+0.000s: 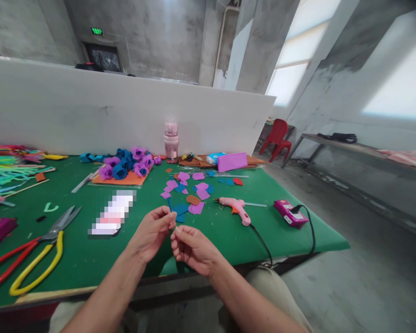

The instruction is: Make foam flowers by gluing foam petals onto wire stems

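Above the front of the green table, my left hand (156, 233) pinches a narrow blue strip (169, 204) that sticks up past the fingertips. Just to its right and slightly lower, my right hand (193, 249) is closed, thumb against the fingers; whatever it may hold is too small to make out. The fingertips of both hands nearly meet. Behind them lie blue petal-shaped pieces (181, 210), with purple pieces (196, 207) and a brown piece (193, 200) close by. A pink glue gun (236, 206) rests on its side to the right, a clear glue stick in its back.
Large shears (52, 238) with red and yellow handles lie at left beside a blurred phone (113, 212). Purple and blue flowers (126, 163), a pink bottle (171, 142) and a white board (131, 111) stand behind. A corded purple box (290, 213) sits near the right edge.
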The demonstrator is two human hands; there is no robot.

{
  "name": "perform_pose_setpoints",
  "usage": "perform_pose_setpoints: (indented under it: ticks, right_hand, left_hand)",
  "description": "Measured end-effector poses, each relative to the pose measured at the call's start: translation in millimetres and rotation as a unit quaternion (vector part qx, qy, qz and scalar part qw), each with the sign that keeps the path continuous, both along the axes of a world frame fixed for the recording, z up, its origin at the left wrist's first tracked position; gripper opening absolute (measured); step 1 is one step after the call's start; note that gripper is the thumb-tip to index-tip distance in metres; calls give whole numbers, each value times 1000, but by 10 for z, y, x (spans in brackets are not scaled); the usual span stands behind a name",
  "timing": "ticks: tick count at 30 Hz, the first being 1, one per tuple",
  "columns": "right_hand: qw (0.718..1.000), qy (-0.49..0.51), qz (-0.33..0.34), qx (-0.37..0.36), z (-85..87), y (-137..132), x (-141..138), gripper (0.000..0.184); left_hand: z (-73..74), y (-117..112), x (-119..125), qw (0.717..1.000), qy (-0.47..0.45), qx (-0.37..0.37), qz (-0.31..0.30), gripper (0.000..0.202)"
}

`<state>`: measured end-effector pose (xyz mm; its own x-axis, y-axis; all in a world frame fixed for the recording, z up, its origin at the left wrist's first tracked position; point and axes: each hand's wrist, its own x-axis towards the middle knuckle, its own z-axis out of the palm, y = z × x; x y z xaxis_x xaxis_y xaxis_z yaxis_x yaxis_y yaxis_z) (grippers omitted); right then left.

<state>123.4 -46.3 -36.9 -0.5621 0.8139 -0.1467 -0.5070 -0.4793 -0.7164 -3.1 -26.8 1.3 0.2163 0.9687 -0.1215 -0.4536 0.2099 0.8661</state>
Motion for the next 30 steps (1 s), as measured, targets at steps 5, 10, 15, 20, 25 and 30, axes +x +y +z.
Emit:
perform_pose_setpoints:
  ticks: [5,10,15,20,25,30]
  right_hand:
    - [1000,-3,-22,-2,1,30,10,26]
    - [998,9,-54,-17,15,55,26,27]
    - [998,5,-54,-28,14,67,29,27]
    - [999,9,-39,-32,4,47,19,25]
    - [999,3,-29,-30,5,33,12,28]
    - [998,-25,-49,6,6,32,10,28]
  left_hand:
    - [-36,20,-7,1000,13,15,11,27]
    - [-57,34,-33,996,79,49,10,27]
    - [3,26,-45,996,76,37,-8,31]
    - [8,11,-19,995,88,54,-2,24]
    - [-22,22,-2,997,66,30,22,21]
    - [8,23,-5,999,33,3,34,26]
